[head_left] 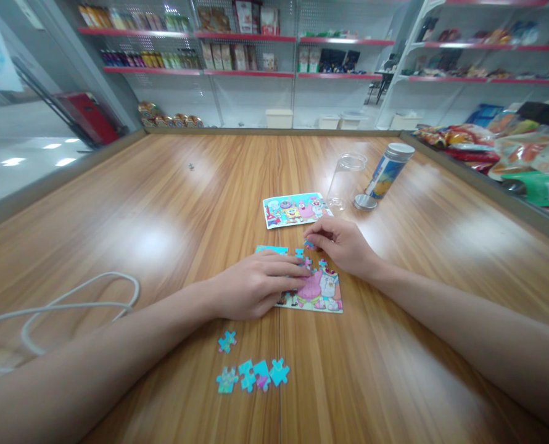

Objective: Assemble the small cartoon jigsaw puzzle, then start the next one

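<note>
A partly assembled cartoon jigsaw puzzle (pixel 319 290) lies on the wooden table, with gaps along its far edge. Across its left part rests my left hand (pixel 260 280), palm down with fingers stretched out, hiding much of the picture. My right hand (pixel 342 243) pinches a small blue puzzle piece (pixel 308 243) between thumb and fingertips, just beyond the puzzle's far edge. Several loose blue pieces (pixel 279 372) lie nearer to me, below my left wrist. Beyond the puzzle is a reference picture card (pixel 297 209) showing cartoon characters.
Behind my right hand stand a clear plastic jar (pixel 346 179), a metal lid (pixel 365 202) and a blue printed canister (pixel 390 171). A white cable (pixel 80 305) loops at the left. Snack packages (pixel 469 142) are heaped beyond the table's right edge. Stocked shelves (pixel 247 37) line the back.
</note>
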Tool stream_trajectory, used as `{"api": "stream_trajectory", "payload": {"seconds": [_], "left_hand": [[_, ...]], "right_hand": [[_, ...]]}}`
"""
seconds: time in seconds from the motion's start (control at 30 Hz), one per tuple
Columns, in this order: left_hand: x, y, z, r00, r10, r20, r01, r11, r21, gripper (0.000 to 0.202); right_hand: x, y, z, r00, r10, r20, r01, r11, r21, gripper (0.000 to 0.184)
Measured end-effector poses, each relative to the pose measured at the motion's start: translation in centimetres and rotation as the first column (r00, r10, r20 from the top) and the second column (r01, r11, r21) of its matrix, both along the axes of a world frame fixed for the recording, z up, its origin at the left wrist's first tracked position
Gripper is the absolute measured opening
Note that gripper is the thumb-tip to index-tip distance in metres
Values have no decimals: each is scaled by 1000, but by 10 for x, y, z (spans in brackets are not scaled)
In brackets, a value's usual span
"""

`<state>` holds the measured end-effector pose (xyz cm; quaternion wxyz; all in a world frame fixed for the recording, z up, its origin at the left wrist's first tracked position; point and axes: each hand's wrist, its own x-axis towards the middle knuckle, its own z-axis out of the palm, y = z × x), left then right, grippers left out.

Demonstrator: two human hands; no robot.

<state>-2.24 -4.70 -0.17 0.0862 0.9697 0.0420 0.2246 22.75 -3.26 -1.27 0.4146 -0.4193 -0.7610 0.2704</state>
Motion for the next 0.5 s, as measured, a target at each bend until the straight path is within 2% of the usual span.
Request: {"api": "stream_trajectory", "payload": {"seconds": [0.13,0.3,0.5], "left_hand": [[2,-1,0,996,-90,5,90,996,-19,37],[2,-3,0,989,-150,4,150,984,-92,39],[2,-3,-2,989,-146,-4,144,980,-139,41]], "right_hand": [[-3,-3,1,1000,23,-1,-23,999,32,6],[-7,-9,10,990,55,133,-76,985,157,11],[-12,-12,10,986,74,150,-91,990,108,9]]}}
